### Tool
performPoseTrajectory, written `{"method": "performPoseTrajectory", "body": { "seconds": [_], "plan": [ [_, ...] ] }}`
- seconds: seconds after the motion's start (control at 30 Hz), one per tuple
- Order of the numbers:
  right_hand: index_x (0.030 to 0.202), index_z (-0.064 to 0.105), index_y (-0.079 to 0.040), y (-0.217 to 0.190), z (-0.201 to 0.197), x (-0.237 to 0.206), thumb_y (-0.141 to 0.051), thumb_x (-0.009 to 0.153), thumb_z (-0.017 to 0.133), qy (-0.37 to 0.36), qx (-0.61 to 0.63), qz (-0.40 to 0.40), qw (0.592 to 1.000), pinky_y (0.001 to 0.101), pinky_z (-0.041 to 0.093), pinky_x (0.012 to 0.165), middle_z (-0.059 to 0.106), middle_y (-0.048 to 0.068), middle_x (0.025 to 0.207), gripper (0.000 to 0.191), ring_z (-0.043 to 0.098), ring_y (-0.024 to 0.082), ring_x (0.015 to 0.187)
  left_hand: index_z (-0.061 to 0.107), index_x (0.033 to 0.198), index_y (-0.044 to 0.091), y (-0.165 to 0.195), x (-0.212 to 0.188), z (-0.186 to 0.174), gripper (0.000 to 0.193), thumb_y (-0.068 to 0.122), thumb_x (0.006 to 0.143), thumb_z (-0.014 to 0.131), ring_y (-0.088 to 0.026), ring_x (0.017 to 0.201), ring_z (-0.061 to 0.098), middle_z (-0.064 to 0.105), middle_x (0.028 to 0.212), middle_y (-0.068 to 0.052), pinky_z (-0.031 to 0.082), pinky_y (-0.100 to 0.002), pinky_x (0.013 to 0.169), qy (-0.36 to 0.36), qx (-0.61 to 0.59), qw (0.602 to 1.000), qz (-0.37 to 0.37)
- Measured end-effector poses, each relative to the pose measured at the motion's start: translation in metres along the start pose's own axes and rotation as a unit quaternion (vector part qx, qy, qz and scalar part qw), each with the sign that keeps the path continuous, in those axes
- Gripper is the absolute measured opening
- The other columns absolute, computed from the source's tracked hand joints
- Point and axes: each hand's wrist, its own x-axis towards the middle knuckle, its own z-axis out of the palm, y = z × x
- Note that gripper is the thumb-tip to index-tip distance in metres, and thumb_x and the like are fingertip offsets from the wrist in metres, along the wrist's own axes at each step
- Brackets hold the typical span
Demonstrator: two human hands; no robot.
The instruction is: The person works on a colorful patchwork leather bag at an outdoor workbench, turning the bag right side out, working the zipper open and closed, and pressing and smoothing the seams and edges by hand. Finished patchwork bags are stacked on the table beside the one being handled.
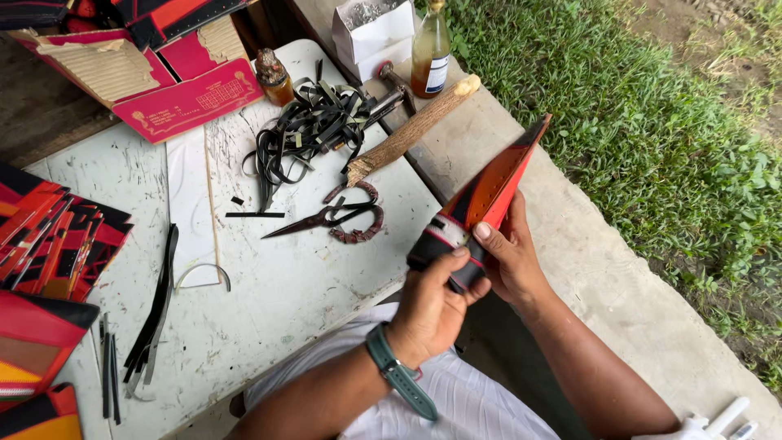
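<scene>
Your left hand (436, 297) grips shut on the red-and-black sheath (476, 212) | your right hand (509, 257) clasps it too (tip tilted up) | scissors (326, 218) lie on the table (269, 293).

Bare tabletop (293, 285) beside scissors (326, 218)
</scene>
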Motion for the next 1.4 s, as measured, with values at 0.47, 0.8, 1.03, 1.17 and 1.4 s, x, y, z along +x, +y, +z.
{"method": "performPoseTrajectory", "body": {
  "seconds": [0.47, 0.8, 1.03, 1.17, 1.4],
  "plan": [
    [0.144, 0.048, 0.001, -0.020, 0.012, -0.003, 0.002, 0.090, 0.067, 0.052, -0.016, 0.049, 0.997, 0.0376, 0.055, 0.104, 0.067, 0.011, 0.131, 0.057, 0.067, 0.020, 0.117, 0.072, 0.116, 0.007, 0.047, -0.065, -0.008, 0.030, 0.030, 0.098, 0.073, -0.019, 0.124, 0.073, 0.075, 0.123, -0.008, 0.056, -0.035, 0.109, -0.120, 0.633, 0.742, 0.184],
    [0.159, 0.036, 0.000, 0.001, 0.016, -0.007, -0.026, 0.108, 0.054, -0.034, -0.218, -0.022, 0.975, 0.0316, 0.040, 0.116, 0.056, 0.009, 0.149, 0.060, 0.051, 0.016, 0.137, 0.032, 0.162, 0.002, 0.057, 0.029, -0.011, 0.080, 0.037, 0.099, 0.068, -0.038, 0.131, 0.059, 0.056, 0.141, -0.024, 0.048, -0.044, 0.110, -0.069, 0.669, 0.681, 0.290],
    [0.153, 0.046, 0.000, 0.011, 0.007, -0.014, -0.026, 0.111, 0.049, 0.014, -0.198, 0.014, 0.980, 0.0287, 0.045, 0.110, 0.062, 0.006, 0.138, 0.050, 0.057, 0.012, 0.126, 0.032, 0.160, 0.003, 0.060, 0.021, 0.001, 0.077, 0.039, 0.097, 0.060, -0.039, 0.118, 0.061, 0.054, 0.132, -0.024, 0.051, -0.045, 0.100, -0.054, 0.717, 0.665, 0.205],
    [0.141, 0.061, 0.003, 0.022, 0.009, -0.008, -0.020, 0.110, 0.056, 0.090, -0.223, 0.036, 0.970, 0.0272, 0.052, 0.094, 0.070, 0.008, 0.119, 0.039, 0.062, 0.012, 0.104, 0.042, 0.150, 0.002, 0.057, 0.018, 0.011, 0.064, 0.039, 0.101, 0.056, -0.043, 0.118, 0.061, 0.052, 0.142, -0.024, 0.051, -0.047, 0.098, -0.029, 0.790, 0.575, 0.209],
    [0.148, 0.049, 0.000, 0.009, 0.020, -0.004, -0.023, 0.106, 0.057, 0.023, -0.219, 0.003, 0.975, 0.0260, 0.050, 0.099, 0.066, 0.007, 0.129, 0.049, 0.060, 0.010, 0.112, 0.047, 0.149, -0.003, 0.081, 0.029, 0.009, 0.059, 0.038, 0.106, 0.056, -0.040, 0.115, 0.063, 0.059, 0.127, -0.024, 0.051, -0.046, 0.101, -0.051, 0.722, 0.627, 0.287]
  ]
}}
